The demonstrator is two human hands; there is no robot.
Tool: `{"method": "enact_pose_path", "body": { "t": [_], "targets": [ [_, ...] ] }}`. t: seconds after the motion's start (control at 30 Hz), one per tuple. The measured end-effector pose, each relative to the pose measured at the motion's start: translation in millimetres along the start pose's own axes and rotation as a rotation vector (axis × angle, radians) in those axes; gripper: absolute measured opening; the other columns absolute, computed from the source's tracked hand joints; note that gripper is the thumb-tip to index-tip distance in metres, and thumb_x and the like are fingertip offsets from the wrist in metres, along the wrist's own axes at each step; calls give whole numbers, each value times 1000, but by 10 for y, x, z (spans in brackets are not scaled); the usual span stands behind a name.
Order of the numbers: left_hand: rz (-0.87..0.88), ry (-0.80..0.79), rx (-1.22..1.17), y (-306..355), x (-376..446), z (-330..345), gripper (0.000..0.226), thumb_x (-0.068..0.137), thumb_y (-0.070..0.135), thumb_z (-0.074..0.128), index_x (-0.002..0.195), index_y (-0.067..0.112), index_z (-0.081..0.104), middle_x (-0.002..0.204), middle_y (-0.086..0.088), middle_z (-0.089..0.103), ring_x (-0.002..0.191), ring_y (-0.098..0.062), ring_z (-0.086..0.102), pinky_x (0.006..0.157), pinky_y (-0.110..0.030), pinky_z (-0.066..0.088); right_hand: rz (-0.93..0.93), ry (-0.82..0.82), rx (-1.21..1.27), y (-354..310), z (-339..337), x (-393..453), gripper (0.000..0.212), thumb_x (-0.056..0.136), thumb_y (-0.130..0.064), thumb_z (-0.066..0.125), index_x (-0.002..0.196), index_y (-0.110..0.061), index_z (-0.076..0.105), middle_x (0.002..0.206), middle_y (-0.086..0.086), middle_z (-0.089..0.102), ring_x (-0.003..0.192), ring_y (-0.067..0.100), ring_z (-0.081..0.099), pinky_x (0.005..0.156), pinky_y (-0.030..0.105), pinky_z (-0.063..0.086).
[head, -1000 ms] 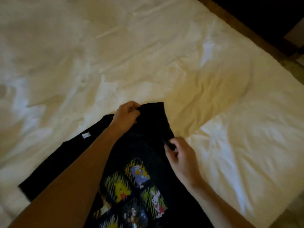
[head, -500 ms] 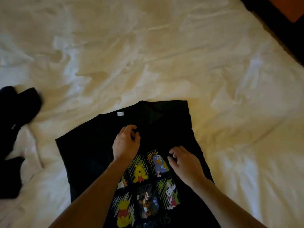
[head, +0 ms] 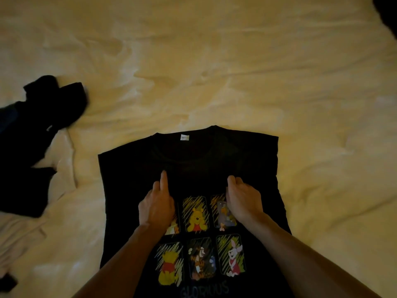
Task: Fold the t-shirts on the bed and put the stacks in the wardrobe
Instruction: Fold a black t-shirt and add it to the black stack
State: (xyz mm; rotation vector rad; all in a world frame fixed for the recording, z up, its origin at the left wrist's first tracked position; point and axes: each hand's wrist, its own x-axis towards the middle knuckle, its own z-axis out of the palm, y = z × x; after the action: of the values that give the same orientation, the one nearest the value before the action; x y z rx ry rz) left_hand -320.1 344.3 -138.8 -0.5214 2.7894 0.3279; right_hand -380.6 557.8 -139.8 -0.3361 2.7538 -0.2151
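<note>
A black t-shirt (head: 193, 168) lies flat and face up on the bed (head: 214, 72), its collar away from the person and its sleeves tucked out of sight, so the top edge looks squared off. Six cartoon panels (head: 199, 239) cover its chest. Both hands rest on the shirt just below the collar, set apart from each other. The left hand (head: 156, 205) has its index finger stretched straight forward, pressing on the fabric, with the other fingers curled under; whether they grip any cloth cannot be told. The right hand (head: 242, 198) has its fingers bent, and its thumb and fingertips seem to pinch a small bit of the fabric. A heap of dark clothes (head: 32, 136) lies on the sheet well to the left.
</note>
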Motion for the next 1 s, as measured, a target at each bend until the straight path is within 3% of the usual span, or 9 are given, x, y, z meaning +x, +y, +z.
{"method": "enact_pose_path", "body": {
  "t": [0.1,0.2,0.33,0.43,0.53,0.6,0.67,0.8,1.0],
  "targets": [
    [32,-72,-12,24,-29,-62,69,101,28,45,157,20,3,138,-4,48,100,-17,62,71,-26,50,-38,-17,19,-106,-57,20,18,103,-26,45,117,-16,48,111,4,58,90,24,63,60,30,38],
    [108,-160,11,39,-31,-66,72,101,28,44,157,21,0,146,-4,40,107,-19,60,78,-28,51,-65,-179,-77,-203,-86,57,31,98,-25,54,126,-15,44,119,6,56,101,26,63,65,32,39],
    [248,-174,-94,-56,34,-132,68,101,38,44,158,22,9,139,-1,48,106,-16,58,81,-29,51,-81,-226,-66,-200,-195,68,24,101,-38,43,116,-20,47,110,2,59,96,23,64,73,33,50],
    [268,34,-202,-141,281,-294,58,99,49,41,149,21,36,120,-1,56,103,-18,57,78,-33,50,-93,-60,31,-60,-407,264,25,101,-45,41,103,-22,49,96,-1,57,80,16,60,67,29,50],
    [184,318,-129,-352,822,-466,56,94,44,45,139,11,51,122,-14,56,114,-36,50,90,-46,43,-79,212,50,134,-674,766,38,98,-40,52,121,-11,53,117,12,55,104,30,55,80,40,47],
    [93,207,-34,-491,1186,-617,54,96,43,49,141,12,48,136,-16,49,126,-38,41,100,-48,35,-11,168,-56,236,-847,1139,56,95,-45,56,137,-10,46,132,17,49,119,36,46,93,46,42],
    [28,-12,65,-576,1449,-718,53,94,51,52,136,18,50,133,-12,50,123,-35,42,98,-44,34,56,-37,-166,297,-912,1418,63,93,-52,56,139,-13,41,136,16,47,123,36,44,98,47,38],
    [71,-252,-205,-663,1657,-769,31,93,45,61,111,19,63,109,-9,65,99,-29,59,88,-44,49,-27,-277,-168,327,-794,1604,37,97,-41,53,122,-13,49,122,13,59,111,32,54,89,41,40],
    [130,-58,-231,-680,1692,-768,18,95,44,58,107,30,62,100,2,61,99,-30,60,71,-34,42,-123,-35,39,427,-846,1610,17,99,-22,53,107,-7,53,104,18,64,94,37,59,69,36,38]
  ]
}}
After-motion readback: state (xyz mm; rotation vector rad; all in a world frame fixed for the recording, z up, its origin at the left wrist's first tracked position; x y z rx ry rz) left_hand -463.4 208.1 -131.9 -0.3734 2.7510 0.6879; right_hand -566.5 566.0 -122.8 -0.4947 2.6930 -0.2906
